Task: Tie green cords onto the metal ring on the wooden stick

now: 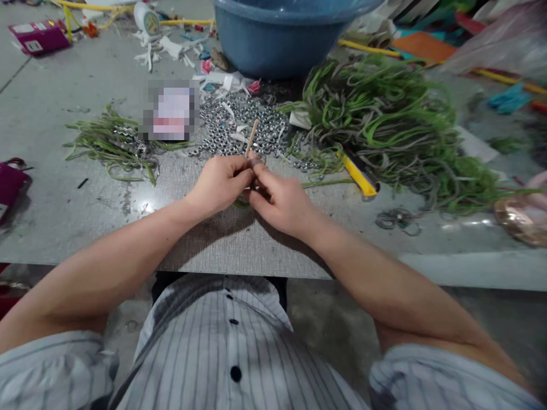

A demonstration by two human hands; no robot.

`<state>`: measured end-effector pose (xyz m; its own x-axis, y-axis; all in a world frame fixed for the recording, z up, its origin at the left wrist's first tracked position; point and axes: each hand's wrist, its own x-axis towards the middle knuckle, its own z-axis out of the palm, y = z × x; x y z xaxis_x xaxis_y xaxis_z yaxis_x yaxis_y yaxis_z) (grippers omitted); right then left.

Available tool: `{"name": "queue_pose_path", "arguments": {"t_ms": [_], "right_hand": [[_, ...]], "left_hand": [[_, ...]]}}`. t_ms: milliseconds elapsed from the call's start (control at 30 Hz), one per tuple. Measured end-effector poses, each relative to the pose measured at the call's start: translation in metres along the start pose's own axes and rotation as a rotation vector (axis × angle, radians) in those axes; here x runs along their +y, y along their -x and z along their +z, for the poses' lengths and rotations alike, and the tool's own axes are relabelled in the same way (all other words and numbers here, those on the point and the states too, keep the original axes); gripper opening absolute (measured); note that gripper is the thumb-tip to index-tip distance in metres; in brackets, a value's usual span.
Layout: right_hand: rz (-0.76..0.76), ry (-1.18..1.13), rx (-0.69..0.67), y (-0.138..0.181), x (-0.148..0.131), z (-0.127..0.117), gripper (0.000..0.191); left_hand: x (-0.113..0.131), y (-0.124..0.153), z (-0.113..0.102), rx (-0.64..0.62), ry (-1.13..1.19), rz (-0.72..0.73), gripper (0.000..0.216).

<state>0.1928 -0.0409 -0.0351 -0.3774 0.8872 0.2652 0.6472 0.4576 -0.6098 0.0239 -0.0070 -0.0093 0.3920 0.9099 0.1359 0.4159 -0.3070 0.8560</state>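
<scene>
My left hand [220,185] and my right hand [284,200] meet above the near part of the table, fingertips close together. A thin wooden stick [252,138] rises from between them, its lower end hidden by the fingers; my left hand is closed around it. My right hand's fingers are bent and pinched, but what lies in them is hidden. A bit of green cord [242,203] shows just under the hands. Beyond them spreads a pile of small shiny metal rings or nuts [239,122], mixed with white scraps.
A blue basin [273,48] stands behind the metal pieces. Bundled green and grey cords [384,125] lie right, a smaller cord bundle [113,142] left. A yellow-and-black box cutter-like object [359,175], purple packet [39,37] and white spool [146,20] are on the table [85,228].
</scene>
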Motion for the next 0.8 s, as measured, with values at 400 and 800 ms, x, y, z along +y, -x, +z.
{"name": "queue_pose_path", "arguments": {"t_ms": [400, 800], "right_hand": [[-0.113, -0.141, 0.228, 0.003, -0.001, -0.004, 0.035], [0.071, -0.698, 0.064, -0.009, 0.019, 0.009, 0.039]], "left_hand": [[-0.003, -0.004, -0.005, 0.154, 0.000, 0.041, 0.037], [0.008, 0.000, -0.010, -0.136, 0.561, -0.175, 0.032]]}}
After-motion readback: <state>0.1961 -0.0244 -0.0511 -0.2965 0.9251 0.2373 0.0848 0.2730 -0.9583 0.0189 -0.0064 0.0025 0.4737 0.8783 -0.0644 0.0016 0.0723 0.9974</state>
